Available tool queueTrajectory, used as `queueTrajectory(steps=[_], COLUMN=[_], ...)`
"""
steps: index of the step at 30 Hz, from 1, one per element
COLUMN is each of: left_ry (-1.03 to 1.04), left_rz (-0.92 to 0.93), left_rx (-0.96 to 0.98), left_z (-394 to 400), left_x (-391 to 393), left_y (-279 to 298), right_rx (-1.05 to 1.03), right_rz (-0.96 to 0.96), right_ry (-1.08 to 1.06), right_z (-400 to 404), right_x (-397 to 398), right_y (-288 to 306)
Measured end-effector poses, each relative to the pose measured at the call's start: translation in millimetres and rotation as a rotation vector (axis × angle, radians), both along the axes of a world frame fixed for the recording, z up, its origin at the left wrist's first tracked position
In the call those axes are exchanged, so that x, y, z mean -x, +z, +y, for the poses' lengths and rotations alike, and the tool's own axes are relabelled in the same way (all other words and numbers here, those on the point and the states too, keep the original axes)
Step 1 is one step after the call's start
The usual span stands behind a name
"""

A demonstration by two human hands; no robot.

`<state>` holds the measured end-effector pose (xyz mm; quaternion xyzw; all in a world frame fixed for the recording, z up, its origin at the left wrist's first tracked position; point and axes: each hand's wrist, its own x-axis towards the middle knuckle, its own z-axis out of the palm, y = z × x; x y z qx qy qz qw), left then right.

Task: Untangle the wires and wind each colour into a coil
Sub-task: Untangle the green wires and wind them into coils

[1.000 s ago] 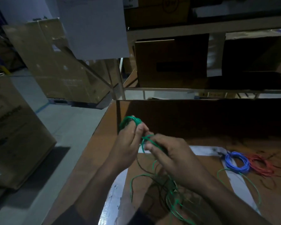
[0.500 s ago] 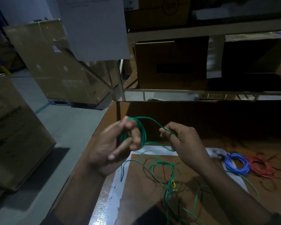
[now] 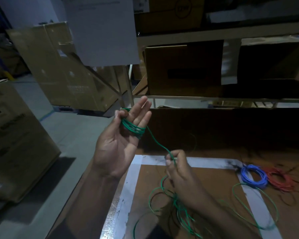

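Note:
My left hand (image 3: 117,145) is raised, palm toward me, fingers nearly straight. Several turns of green wire (image 3: 133,128) are wound round its fingers, and the thumb presses the coil at the top. A single green strand runs down and right to my right hand (image 3: 181,176), which pinches it between thumb and fingertips just above the table. Below that hand the loose green wire (image 3: 179,211) lies in tangled loops, with thin dark wire mixed in. A wound blue coil (image 3: 254,176) and a red coil (image 3: 280,181) lie at the right.
The work surface is a brown board (image 3: 145,187) marked with a silver tape rectangle (image 3: 128,187). A dark cardboard wall (image 3: 231,128) rises behind it, under shelves holding boxes. Large cardboard boxes (image 3: 16,144) stand on the floor at the left.
My left hand has turned palm up and spread its fingers with the coil round them. My right hand has dropped down and right, drawing the green strand taut toward the table.

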<state>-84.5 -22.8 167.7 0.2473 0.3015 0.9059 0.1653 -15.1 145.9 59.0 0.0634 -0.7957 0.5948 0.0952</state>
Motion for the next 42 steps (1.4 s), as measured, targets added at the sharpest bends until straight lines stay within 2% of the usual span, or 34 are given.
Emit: queueTrajectory(steps=[3, 6, 10, 13, 15, 17, 21, 23, 25, 29, 31, 34, 38, 40, 42], left_ry=[0.050, 0.173, 0.312, 0.282, 0.178, 0.120, -0.015, -0.058, -0.071, -0.013, 0.033, 0.060, 0.221, 0.354, 0.455], left_rz=[0.126, 0.179, 0.307, 0.476, 0.488, 0.415, 0.205, 0.179, 0.156, 0.100, 0.070, 0.062, 0.090, 0.122, 0.192], left_rx=[0.144, 0.304, 0.717, 0.944, 0.943, 0.877, 0.587, 0.470, 0.383, 0.281, 0.253, 0.168, 0.140, 0.253, 0.535], left_z=[2.0, 1.7, 4.7, 9.8, 14.5, 17.5, 16.6, 16.2, 15.3, 7.7, 2.8, 1.2, 2.8, 2.4, 1.5], left_x=[3.8, 6.1, 3.2, -9.9, -19.4, -25.3, -28.0, -28.9, -29.1, -20.7, -14.0, -6.5, 5.4, 8.8, 9.3], left_y=[-4.3, -20.0, -41.5, -47.4, -49.2, -49.5, -44.2, -40.8, -36.3, -26.2, -24.7, -26.2, -32.2, -35.9, -41.9], right_rx=[-0.182, -0.410, -0.300, -0.173, -0.120, -0.065, -0.049, -0.063, 0.000, 0.406, 0.415, 0.318, -0.139, -0.340, -0.414], right_rz=[-0.051, 0.035, 0.136, 0.248, 0.298, 0.302, 0.260, 0.222, 0.148, -0.196, -0.290, -0.303, -0.201, -0.137, -0.042], right_ry=[0.147, 0.185, 0.068, -0.078, -0.147, -0.197, -0.295, -0.292, -0.228, 0.007, 0.091, 0.162, 0.263, 0.314, 0.339], right_z=[-8.7, -6.7, 4.2, 10.8, 13.5, 17.6, 27.3, 28.2, 24.8, 14.8, 8.0, -3.4, -6.6, -6.5, -9.3], right_x=[-11.3, -22.1, -29.6, -25.2, -18.3, -10.9, 4.0, 10.8, 16.4, 8.8, -0.7, -11.2, -22.6, -26.6, -28.6], right_y=[-2.0, 13.5, 47.1, 67.3, 75.7, 79.1, 76.2, 68.5, 57.0, 38.1, 29.8, 13.5, 6.1, 13.4, 26.5])
